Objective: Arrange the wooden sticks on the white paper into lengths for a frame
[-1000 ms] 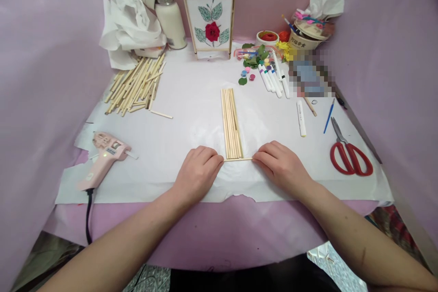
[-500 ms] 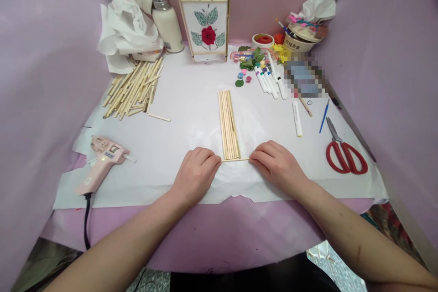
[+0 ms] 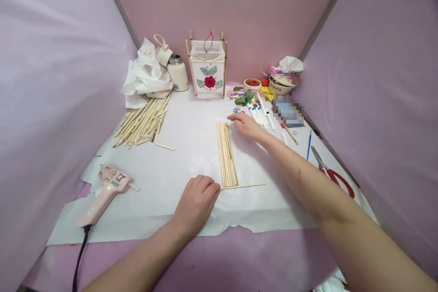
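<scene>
My left hand [image 3: 198,198] pins the cross stick [image 3: 242,186]; right hand [image 3: 247,126], open, touches the stick row [image 3: 226,154] — a nudge could skew it.

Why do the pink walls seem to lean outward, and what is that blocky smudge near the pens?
Head view: the wide lens bends the pink walls and stretches the forearms; light is soft and even, shadows faint; the blocky patch beside the markers is deliberate pixelation, not lens blur; the sticks look sharp.

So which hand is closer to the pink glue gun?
The left. The left hand rests at the near end of the stick row, right of the glue gun. The right hand reaches further, past the row's far end.
</scene>
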